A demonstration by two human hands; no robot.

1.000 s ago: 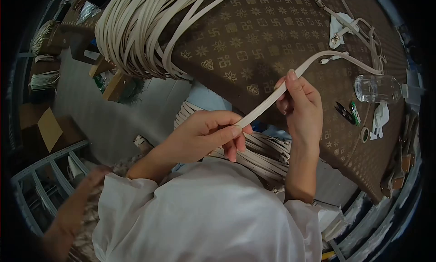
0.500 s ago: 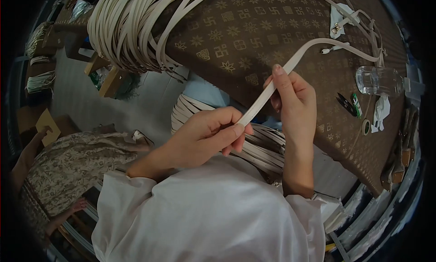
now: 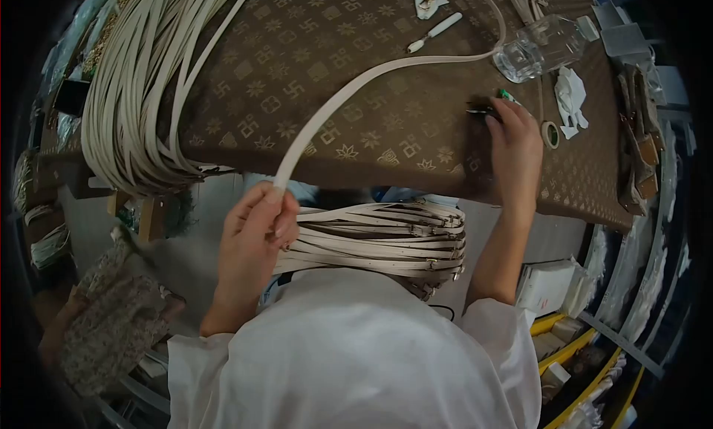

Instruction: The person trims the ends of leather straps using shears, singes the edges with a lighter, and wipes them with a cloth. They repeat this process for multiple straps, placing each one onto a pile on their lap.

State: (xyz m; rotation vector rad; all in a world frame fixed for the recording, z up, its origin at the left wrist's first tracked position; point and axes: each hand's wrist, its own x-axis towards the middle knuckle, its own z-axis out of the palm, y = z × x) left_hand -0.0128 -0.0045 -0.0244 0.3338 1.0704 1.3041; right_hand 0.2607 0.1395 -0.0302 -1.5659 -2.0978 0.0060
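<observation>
A long pale leather strap (image 3: 338,98) curves over the brown patterned cloth. My left hand (image 3: 256,225) is closed on its near end in front of the table edge, pinching it between thumb and fingers. On the cloth to the right, my right hand (image 3: 518,147) has its thumb and fingers closed on small black snips (image 3: 479,109); the fingers partly cover them. Just beyond these fingers lies a small green item (image 3: 509,96). More pale straps with buckles (image 3: 379,239) rest across my lap.
A thick bundle of straps (image 3: 137,95) hangs over the table's left side. Near the right hand are a clear bottle (image 3: 538,50), a tape roll (image 3: 550,135) and crumpled white tissue (image 3: 570,98). A white-handled tool (image 3: 434,34) lies farther back. Another person (image 3: 119,317) is at lower left.
My right hand has let go of the strap and moved right to the black snips. My left hand still grips the strap, now farther left. The view has shifted.
</observation>
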